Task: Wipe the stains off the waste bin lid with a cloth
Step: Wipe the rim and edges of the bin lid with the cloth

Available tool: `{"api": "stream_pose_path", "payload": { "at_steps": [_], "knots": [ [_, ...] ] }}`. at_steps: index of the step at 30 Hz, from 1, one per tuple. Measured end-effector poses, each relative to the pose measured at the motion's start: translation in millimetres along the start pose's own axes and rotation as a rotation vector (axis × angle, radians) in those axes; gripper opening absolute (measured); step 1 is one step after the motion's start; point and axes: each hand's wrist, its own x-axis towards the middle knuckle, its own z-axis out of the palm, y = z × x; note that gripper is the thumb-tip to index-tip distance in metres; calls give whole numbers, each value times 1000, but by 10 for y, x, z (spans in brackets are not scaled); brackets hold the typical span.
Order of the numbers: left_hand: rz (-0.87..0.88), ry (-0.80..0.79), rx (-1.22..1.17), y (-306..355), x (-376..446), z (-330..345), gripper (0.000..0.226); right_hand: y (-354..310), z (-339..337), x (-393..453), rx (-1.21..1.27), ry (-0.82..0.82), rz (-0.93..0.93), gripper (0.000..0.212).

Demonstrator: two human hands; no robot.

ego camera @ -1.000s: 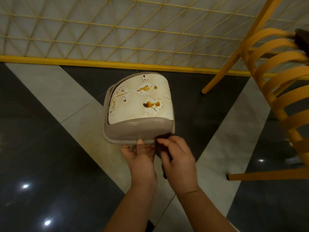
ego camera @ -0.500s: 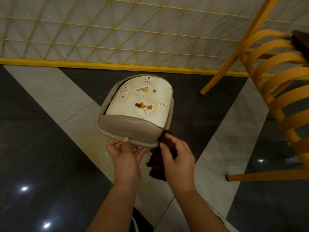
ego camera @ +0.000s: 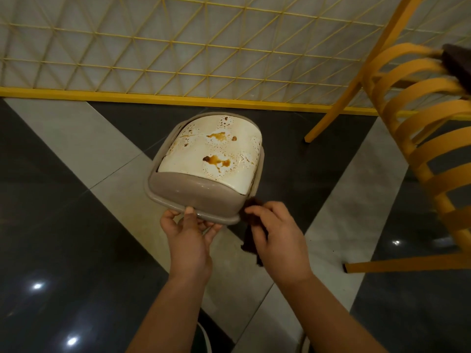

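The waste bin lid (ego camera: 193, 194) is held up in the air, a taupe frame with a cream swing flap. Brown stains (ego camera: 216, 160) and dried speckles mark the flap. My left hand (ego camera: 187, 233) grips the lid's near rim, thumb on top. My right hand (ego camera: 276, 233) holds a dark brown cloth (ego camera: 251, 240) at the lid's near right corner; the cloth hangs down under my fingers.
A yellow wire-grid panel (ego camera: 178, 47) with a yellow base rail stands behind the lid. A yellow slatted chair (ego camera: 420, 154) is at the right, with something dark (ego camera: 457, 61) on top. The floor has glossy black and pale grey tiles.
The lid has tilted and shifted left, and my left hand moved left along the rim. My right hand came off the rim, so the cloth now shows.
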Motion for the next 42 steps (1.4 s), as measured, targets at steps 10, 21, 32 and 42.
{"api": "stream_pose_path", "payload": {
  "at_steps": [10,21,32,42],
  "knots": [
    [7,-3,28,34,17,-15,10,35,-48,45,-180,-74,-167,34],
    [-21,11,11,28,11,-3,10,-3,204,-274,-65,-212,-95,27],
    [-29,17,30,13,-4,-1,14,-604,121,-82,779,283,393,36],
    [-44,8,58,14,-11,-16,15,-593,155,12,794,271,481,37]
  ]
}}
